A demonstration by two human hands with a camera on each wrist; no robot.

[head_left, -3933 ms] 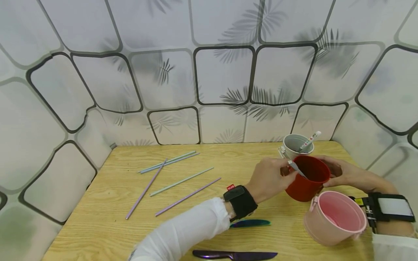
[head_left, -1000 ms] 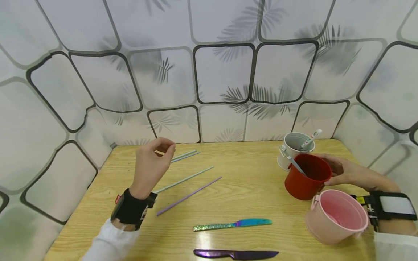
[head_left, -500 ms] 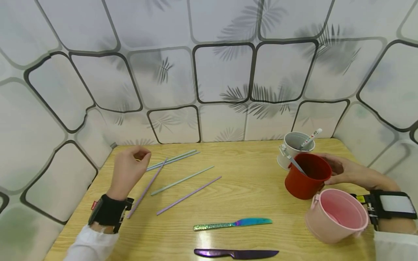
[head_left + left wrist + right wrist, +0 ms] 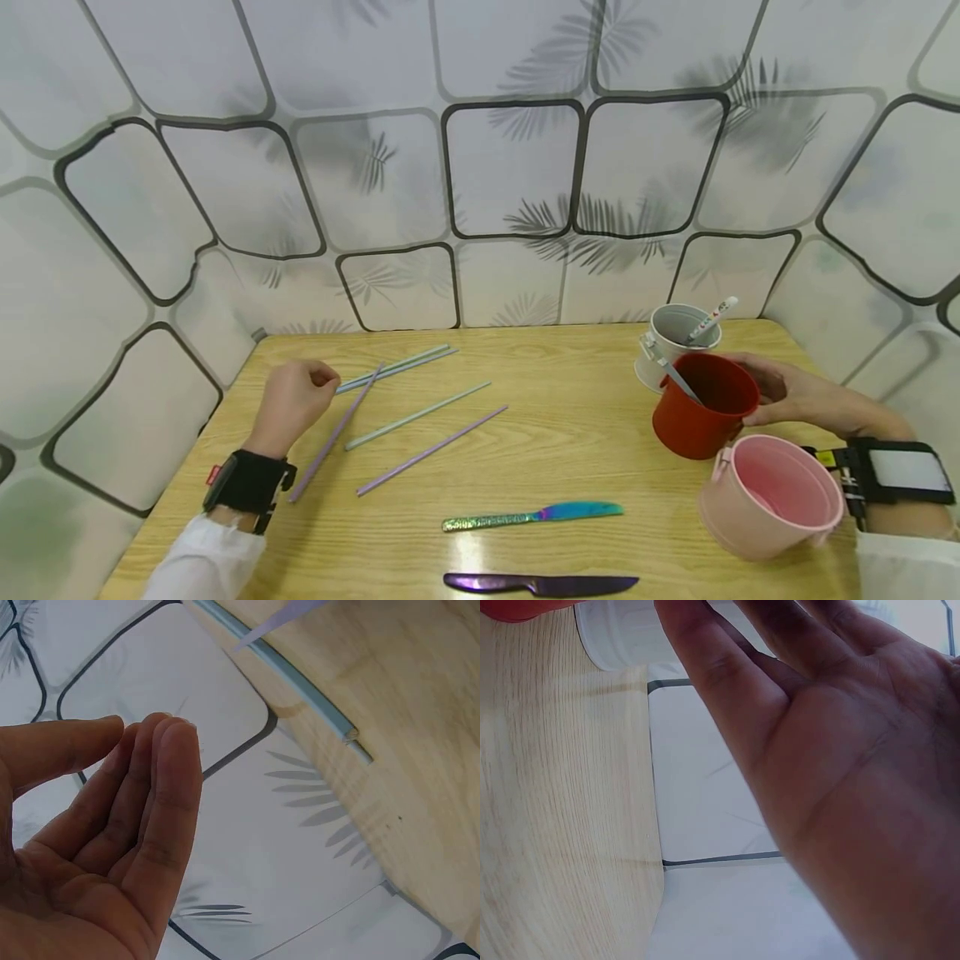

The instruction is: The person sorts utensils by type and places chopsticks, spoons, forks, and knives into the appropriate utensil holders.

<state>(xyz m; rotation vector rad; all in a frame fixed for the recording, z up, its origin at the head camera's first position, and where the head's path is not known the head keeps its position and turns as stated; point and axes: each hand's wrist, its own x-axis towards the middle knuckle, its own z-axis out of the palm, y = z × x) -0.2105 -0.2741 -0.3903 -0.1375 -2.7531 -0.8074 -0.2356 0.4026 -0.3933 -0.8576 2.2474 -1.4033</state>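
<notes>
My left hand (image 4: 294,404) hovers at the left ends of a pale green and blue pair of chopsticks (image 4: 408,362). In the left wrist view its thumb and fingertips stand apart with nothing between them, and the blue chopstick (image 4: 300,686) lies beyond. A purple chopstick (image 4: 337,433) crosses that pair. At the right, my right hand (image 4: 798,396) grips the side of a red bucket (image 4: 693,432), thumb in front, other fingertips hidden. A slim grey item (image 4: 681,383) leans inside it. The right wrist view shows only a sliver of the red bucket (image 4: 525,609).
A green chopstick (image 4: 420,415) and another purple one (image 4: 431,450) lie mid-table. Two knives, one rainbow-coloured (image 4: 532,517) and one dark purple (image 4: 540,584), are near the front. A white bucket (image 4: 660,350) with a marker (image 4: 712,321) stands behind the red one; a pink bucket (image 4: 750,521) stands before it.
My left hand has let go of the slim grey item in the red bucket and moved far left to the chopsticks, most recently dipping slightly. My right hand stays on the red bucket.
</notes>
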